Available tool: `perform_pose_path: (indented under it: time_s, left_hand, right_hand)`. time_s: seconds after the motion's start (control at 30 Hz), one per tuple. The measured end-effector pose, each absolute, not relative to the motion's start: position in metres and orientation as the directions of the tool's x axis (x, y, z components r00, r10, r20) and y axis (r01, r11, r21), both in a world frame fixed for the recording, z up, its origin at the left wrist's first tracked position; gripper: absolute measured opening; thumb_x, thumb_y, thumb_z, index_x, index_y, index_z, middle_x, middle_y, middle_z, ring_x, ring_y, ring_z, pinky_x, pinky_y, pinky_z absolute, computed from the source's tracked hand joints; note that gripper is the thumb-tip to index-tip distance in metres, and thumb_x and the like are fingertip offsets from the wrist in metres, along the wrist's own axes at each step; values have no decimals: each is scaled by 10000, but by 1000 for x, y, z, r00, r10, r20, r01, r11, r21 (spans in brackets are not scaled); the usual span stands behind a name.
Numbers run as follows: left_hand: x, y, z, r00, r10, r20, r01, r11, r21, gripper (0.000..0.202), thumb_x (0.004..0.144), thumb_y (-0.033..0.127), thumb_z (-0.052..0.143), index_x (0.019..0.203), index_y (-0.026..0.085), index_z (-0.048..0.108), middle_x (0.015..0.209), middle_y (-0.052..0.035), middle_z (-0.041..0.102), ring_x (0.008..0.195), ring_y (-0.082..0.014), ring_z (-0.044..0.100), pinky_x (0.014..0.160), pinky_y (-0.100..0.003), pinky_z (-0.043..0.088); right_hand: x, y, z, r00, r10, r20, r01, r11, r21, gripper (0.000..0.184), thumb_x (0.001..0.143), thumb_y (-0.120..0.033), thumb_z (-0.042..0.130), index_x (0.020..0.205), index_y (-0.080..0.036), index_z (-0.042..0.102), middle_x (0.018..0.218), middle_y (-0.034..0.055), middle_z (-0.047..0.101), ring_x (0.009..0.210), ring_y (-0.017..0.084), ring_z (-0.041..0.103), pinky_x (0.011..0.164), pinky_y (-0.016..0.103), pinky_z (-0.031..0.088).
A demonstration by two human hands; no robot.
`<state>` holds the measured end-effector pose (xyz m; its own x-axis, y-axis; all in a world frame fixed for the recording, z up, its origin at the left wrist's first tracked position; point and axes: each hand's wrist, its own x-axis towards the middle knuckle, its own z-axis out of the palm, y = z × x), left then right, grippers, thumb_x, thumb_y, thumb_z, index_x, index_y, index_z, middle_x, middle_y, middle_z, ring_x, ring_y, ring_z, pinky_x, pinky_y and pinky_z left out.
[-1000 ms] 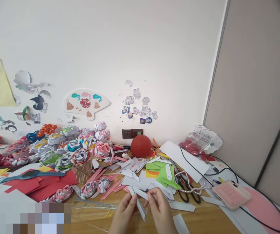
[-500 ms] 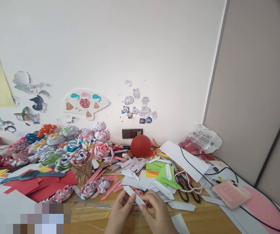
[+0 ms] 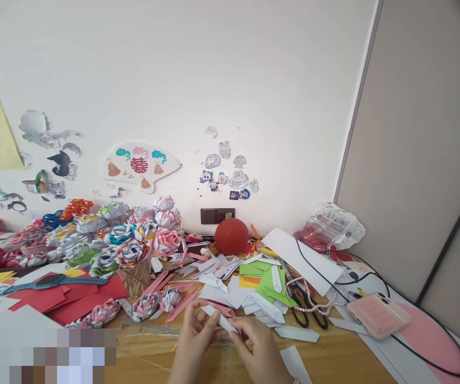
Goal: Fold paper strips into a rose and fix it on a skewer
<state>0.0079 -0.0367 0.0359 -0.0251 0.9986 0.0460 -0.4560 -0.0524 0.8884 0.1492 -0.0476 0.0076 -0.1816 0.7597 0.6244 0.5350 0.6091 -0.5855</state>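
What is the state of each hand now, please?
Left hand: closed, thumb and fingers holding a folded white paper strip.
Right hand: closed, pinching the strip's nearer end.

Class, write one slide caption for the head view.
Bare left hand and right hand hold a narrow white paper strip over a brown wooden table.

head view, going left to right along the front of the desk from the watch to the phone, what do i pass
Blue-strapped watch → pair of pink-and-white paper flowers → left hand → folded white paper strip → right hand → black-handled scissors → pink-cased phone
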Motion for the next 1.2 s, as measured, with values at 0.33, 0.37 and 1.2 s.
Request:
perform_pose_path:
  time_s: [0.33, 0.37, 1.2]
  left_hand:
    - [6, -34, 35, 56, 997, -48, -558, 71, 827, 542, 552, 287, 808, 990, 224, 495, 622, 32, 687, 583, -154, 654, 607, -277, 530]
    - [6, -33, 35, 68, 996, -55, -564, 84, 821, 498, 547, 281, 810, 948, 206, 525, 637, 16, 693, 598, -162, 660, 609, -278, 528]
    - [3, -28, 31, -29, 1000, 6, -426, -18, 904, 452, 482, 435, 802, 814, 164, 659, 693, -30, 679, 693, -210, 632, 656, -315, 502]
  right_hand:
    - [151, -46, 7, -198, 765, 613, 532, 609, -588, 158, 845, -200, 486, 895, -214, 635, 815, 41, 687, 754, 191, 627, 651, 256, 454]
    - [150, -47, 8, -208, 758, 618, 547, 614, -569, 155, 837, -194, 494, 910, -211, 629, 822, 44, 683, 756, 194, 624, 657, 261, 452]
    - [155, -38, 9, -127, 844, 521, 636, 472, -610, 199, 860, -260, 436, 793, -205, 615, 654, 24, 660, 578, 178, 609, 541, 236, 410]
